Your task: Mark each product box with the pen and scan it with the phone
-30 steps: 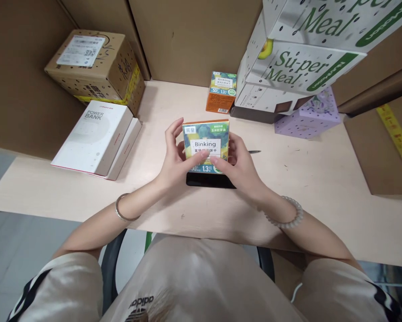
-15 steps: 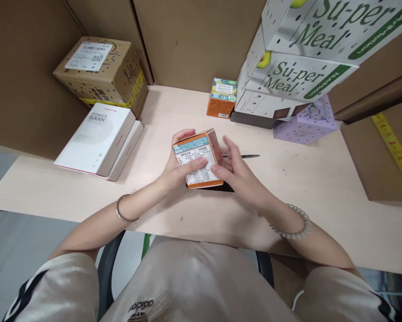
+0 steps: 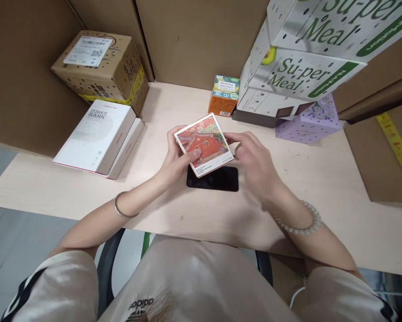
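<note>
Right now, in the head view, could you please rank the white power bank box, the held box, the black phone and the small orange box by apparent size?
1. white power bank box
2. held box and black phone: unranked; the box, nearer the camera, covers part of the phone
3. small orange box, farther back

The left hand [image 3: 178, 164] grips a small box [image 3: 204, 144], its red-pictured face tilted upward, above a black phone [image 3: 217, 180] lying flat on the pale table [image 3: 321, 179]. The right hand [image 3: 254, 163], blurred, is at the box's right edge; contact cannot be told. Far off stand an orange carton [image 3: 223, 96] and stacked white cartons [image 3: 298, 74], and to the left lies a white power bank box [image 3: 95, 134].
</note>
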`<state>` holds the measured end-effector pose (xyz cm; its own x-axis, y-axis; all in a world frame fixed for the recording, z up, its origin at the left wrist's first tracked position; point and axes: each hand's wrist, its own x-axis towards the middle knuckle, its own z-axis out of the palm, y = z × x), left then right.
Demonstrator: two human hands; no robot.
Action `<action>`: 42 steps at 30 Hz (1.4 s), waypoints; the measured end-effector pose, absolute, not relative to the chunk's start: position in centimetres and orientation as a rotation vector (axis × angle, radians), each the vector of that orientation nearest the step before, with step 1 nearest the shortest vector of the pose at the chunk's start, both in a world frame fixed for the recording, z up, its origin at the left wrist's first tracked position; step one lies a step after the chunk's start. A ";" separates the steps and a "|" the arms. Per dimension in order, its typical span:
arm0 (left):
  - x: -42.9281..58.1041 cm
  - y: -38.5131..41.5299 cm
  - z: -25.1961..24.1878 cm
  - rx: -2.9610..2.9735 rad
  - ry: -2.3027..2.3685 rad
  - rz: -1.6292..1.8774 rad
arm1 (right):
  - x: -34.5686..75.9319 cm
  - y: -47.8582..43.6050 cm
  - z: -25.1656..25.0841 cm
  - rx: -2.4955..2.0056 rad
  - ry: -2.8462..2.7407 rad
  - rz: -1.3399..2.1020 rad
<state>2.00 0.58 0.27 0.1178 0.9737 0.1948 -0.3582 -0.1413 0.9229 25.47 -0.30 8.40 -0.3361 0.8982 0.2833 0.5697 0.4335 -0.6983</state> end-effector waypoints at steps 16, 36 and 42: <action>1.4 1.3 -0.2 1.138 0.722 1.301 | 27.3 2.3 7.9 -2.038 -2.872 0.017; 1.8 -0.5 0.0 1.404 0.743 1.254 | 27.4 -1.5 10.3 -0.791 -1.749 1.100; 2.1 -1.2 0.3 1.448 0.770 1.181 | 25.2 -2.3 10.3 -1.031 -1.915 0.903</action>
<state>2.14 -1.25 0.26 0.3016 0.9179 0.2579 -0.1350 -0.2266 0.9646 25.20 -2.31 10.34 -0.3791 0.8790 0.2893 0.3363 0.4221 -0.8419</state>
